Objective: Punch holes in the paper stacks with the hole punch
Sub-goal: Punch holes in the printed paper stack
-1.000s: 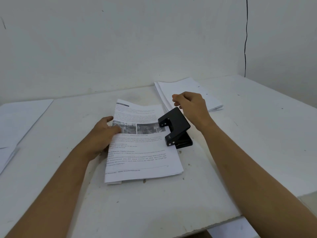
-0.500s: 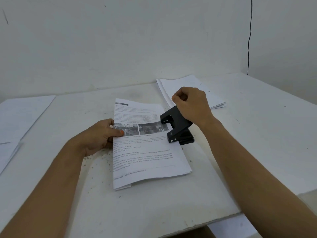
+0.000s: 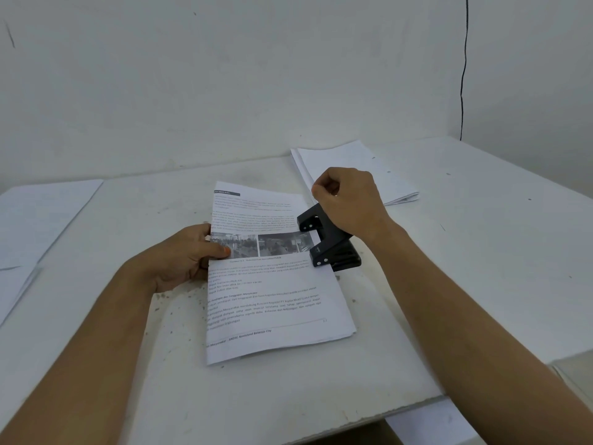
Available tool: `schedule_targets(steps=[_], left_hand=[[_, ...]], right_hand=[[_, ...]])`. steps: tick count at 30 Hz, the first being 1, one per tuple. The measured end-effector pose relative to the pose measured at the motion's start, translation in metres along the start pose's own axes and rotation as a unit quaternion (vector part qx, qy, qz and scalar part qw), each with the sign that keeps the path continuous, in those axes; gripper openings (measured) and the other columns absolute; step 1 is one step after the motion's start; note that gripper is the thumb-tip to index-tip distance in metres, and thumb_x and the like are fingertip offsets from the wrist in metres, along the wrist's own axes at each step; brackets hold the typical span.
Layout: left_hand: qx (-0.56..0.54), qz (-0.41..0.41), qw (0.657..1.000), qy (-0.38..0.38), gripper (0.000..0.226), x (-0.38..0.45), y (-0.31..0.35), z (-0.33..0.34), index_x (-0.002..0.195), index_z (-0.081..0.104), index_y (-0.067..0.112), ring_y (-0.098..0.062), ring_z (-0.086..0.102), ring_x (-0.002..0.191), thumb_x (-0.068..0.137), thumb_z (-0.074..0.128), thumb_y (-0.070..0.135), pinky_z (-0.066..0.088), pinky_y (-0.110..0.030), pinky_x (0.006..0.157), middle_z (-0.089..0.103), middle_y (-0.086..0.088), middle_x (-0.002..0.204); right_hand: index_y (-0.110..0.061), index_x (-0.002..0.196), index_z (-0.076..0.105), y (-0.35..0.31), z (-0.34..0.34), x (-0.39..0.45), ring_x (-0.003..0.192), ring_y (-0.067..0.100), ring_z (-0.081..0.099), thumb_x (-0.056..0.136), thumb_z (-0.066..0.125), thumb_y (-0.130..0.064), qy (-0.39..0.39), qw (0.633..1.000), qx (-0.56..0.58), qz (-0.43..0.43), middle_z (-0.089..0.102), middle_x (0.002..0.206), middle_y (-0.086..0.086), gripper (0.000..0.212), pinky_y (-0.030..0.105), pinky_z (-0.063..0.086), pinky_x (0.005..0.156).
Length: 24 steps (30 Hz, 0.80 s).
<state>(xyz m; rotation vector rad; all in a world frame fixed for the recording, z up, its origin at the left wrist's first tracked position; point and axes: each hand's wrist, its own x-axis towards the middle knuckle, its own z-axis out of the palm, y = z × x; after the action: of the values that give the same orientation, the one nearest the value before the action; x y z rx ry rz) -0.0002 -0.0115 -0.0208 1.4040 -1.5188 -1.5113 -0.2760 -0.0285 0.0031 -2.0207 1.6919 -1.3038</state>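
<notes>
A printed paper stack with text and two photos lies in the middle of the white table. My left hand pinches its left edge, thumb on top of the page. The black hole punch sits over the stack's right edge, its two punch heads on the paper. My right hand is curled into a fist and presses down on the punch lever with its heel.
A second white paper stack lies behind the punch at the back right. More sheets lie at the far left. Small paper bits speckle the table near my left wrist. The table's front edge runs close below my arms.
My right hand closed into a fist and came down onto the punch lever. The printed stack shifted slightly right under the punch, with my left hand holding its edge.
</notes>
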Motion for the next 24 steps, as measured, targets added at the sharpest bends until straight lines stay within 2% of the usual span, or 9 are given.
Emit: schedule_targets(steps=[5,11,17,24], left_hand=[[0.003,0.004,1.000,-0.011,0.039,-0.002,0.001,-0.001,0.130,0.051,0.011,-0.032,0.069,0.090,0.092,0.053,0.001,0.060,-0.036,0.068,0.070,-0.015,0.110],[-0.011,0.008,0.999,-0.030,0.038,-0.003,0.000,-0.001,0.126,0.055,0.013,-0.027,0.071,0.085,0.089,0.056,0.001,0.060,-0.033,0.064,0.072,-0.013,0.106],[-0.010,0.009,0.999,-0.048,0.041,-0.005,0.001,-0.003,0.126,0.056,0.013,-0.028,0.070,0.091,0.087,0.059,0.003,0.058,-0.029,0.063,0.070,-0.013,0.112],[-0.014,-0.002,0.998,-0.058,0.042,-0.007,0.001,-0.005,0.125,0.058,0.013,-0.030,0.069,0.093,0.083,0.061,0.005,0.060,-0.035,0.073,0.069,-0.015,0.113]], right_hand=[[-0.017,0.081,0.070,-0.001,0.000,-0.001,0.074,0.009,0.062,0.085,0.059,-0.020,0.002,1.000,0.000,0.001,0.067,0.075,-0.011,0.012,0.025,0.052,0.072],[-0.017,0.084,0.070,-0.005,-0.003,-0.004,0.076,0.012,0.063,0.086,0.058,-0.020,-0.006,1.000,-0.029,-0.009,0.069,0.078,-0.008,0.013,0.032,0.055,0.075],[-0.015,0.086,0.069,-0.017,-0.005,-0.007,0.078,0.016,0.062,0.088,0.055,-0.021,0.019,0.995,-0.085,-0.050,0.068,0.080,-0.005,0.015,0.040,0.052,0.077],[-0.015,0.087,0.069,-0.020,-0.002,-0.010,0.080,0.016,0.061,0.088,0.056,-0.022,-0.001,0.996,-0.078,-0.053,0.068,0.081,-0.005,0.015,0.039,0.052,0.078]])
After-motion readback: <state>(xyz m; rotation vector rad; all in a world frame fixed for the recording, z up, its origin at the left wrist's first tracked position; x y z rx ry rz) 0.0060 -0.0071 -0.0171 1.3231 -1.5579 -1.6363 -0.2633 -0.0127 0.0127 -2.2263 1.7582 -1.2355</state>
